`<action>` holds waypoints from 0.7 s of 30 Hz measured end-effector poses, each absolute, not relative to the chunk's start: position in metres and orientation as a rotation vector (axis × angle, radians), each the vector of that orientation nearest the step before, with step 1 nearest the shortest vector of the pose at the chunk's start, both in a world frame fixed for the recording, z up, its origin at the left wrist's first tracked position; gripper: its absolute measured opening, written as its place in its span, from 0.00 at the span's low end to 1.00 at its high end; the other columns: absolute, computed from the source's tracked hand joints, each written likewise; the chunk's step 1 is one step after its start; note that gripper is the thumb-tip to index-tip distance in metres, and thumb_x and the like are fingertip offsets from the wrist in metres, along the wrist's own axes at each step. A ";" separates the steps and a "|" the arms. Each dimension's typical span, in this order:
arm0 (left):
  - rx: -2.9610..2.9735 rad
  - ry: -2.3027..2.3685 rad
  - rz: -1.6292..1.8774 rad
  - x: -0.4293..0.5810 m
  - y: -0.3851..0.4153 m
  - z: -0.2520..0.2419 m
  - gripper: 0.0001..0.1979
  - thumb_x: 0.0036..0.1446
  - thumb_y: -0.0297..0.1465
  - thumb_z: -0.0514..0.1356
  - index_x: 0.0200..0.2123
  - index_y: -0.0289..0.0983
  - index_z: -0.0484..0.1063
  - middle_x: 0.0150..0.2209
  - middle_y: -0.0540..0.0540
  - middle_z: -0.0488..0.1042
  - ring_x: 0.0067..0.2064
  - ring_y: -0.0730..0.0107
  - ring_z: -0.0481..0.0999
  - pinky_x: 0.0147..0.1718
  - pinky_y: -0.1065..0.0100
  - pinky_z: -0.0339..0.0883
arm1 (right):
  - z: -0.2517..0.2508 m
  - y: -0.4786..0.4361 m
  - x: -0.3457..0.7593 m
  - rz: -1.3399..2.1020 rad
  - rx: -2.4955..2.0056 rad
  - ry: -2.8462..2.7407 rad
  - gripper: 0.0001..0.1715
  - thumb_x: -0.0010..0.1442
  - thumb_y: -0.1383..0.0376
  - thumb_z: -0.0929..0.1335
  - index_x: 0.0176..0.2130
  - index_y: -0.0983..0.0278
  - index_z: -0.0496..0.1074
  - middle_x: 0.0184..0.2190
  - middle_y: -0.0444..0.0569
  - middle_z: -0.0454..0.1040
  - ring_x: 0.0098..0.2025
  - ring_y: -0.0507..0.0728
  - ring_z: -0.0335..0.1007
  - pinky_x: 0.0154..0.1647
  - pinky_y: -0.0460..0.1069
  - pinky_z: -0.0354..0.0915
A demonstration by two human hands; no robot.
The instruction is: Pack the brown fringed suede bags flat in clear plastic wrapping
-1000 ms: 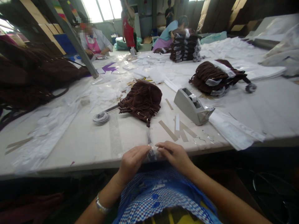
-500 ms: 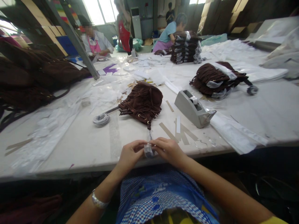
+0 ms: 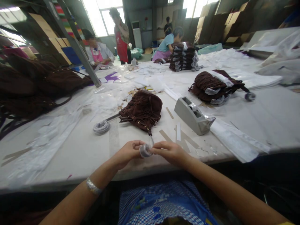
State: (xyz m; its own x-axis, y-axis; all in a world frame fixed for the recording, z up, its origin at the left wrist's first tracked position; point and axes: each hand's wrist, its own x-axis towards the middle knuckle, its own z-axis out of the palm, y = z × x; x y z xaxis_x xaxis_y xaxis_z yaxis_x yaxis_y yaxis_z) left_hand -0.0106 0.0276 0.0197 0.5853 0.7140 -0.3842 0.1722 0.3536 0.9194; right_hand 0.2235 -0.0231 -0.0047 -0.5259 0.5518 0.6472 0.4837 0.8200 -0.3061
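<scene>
Wrapped coil [image 3: 145, 151] pinched from both sides!

Just on the near side of the fringed bag [image 3: 144, 109], from my remote seat I've the left hand [image 3: 131, 151] gripping one edge, the right hand [image 3: 169, 151] pinching the other! Even pressure, I'd judge, holds those turns flush; leave the strap [image 3: 152, 140] towards the bag slack, so nothing tugs. Left of the bag, a second coil [image 3: 101, 127] lies flat; right of it, the tape dispenser [image 3: 191, 115].

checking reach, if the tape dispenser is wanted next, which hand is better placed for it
Likely the right hand: the grey tape dispenser stands ahead and to the right of it. The left hand is farther off, beyond the wrapped coil both hands touch.
</scene>
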 end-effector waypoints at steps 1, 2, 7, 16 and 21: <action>1.171 0.913 0.416 -0.009 0.030 0.021 0.19 0.44 0.32 0.72 0.40 0.34 0.76 0.37 0.45 0.79 0.36 0.70 0.76 0.38 0.73 0.66 | -0.002 -0.020 0.223 0.074 -0.742 -2.223 0.18 0.67 0.72 0.63 0.53 0.63 0.73 0.42 0.53 0.78 0.41 0.53 0.74 0.42 0.47 0.71; 1.150 0.914 0.414 -0.008 0.031 0.023 0.19 0.43 0.32 0.72 0.39 0.34 0.76 0.36 0.45 0.79 0.36 0.71 0.76 0.37 0.73 0.66 | 0.001 -0.017 0.223 0.044 -0.729 -2.219 0.17 0.67 0.72 0.63 0.53 0.63 0.72 0.41 0.52 0.78 0.39 0.53 0.75 0.40 0.46 0.71; 1.053 0.881 0.420 -0.003 0.037 0.028 0.17 0.44 0.32 0.72 0.38 0.34 0.75 0.34 0.47 0.75 0.34 0.73 0.72 0.35 0.74 0.64 | 0.016 -0.004 0.221 -0.027 -0.729 -2.196 0.21 0.65 0.71 0.66 0.56 0.58 0.71 0.37 0.46 0.80 0.35 0.53 0.75 0.38 0.48 0.69; 0.924 0.804 0.269 -0.003 0.050 0.027 0.14 0.45 0.29 0.70 0.38 0.34 0.78 0.34 0.47 0.74 0.32 0.77 0.70 0.30 0.78 0.64 | 0.027 0.013 0.224 0.135 -0.777 -2.339 0.16 0.67 0.67 0.64 0.50 0.53 0.75 0.42 0.47 0.78 0.41 0.54 0.73 0.42 0.48 0.68; 0.830 0.811 0.322 0.003 0.054 0.033 0.16 0.41 0.26 0.72 0.36 0.34 0.77 0.32 0.50 0.72 0.29 0.80 0.69 0.27 0.80 0.63 | 0.025 0.025 0.223 0.223 -0.815 -2.203 0.12 0.67 0.64 0.64 0.43 0.58 0.78 0.39 0.49 0.78 0.38 0.54 0.73 0.39 0.48 0.70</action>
State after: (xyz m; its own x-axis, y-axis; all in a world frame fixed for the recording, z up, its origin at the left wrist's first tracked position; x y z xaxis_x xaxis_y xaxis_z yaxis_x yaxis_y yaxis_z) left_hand 0.0030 0.0544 0.0325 0.6634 0.5474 -0.5101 0.0481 0.6492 0.7591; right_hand 0.2234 0.0248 0.0248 -0.5057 0.6179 0.6021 0.4846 0.7808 -0.3943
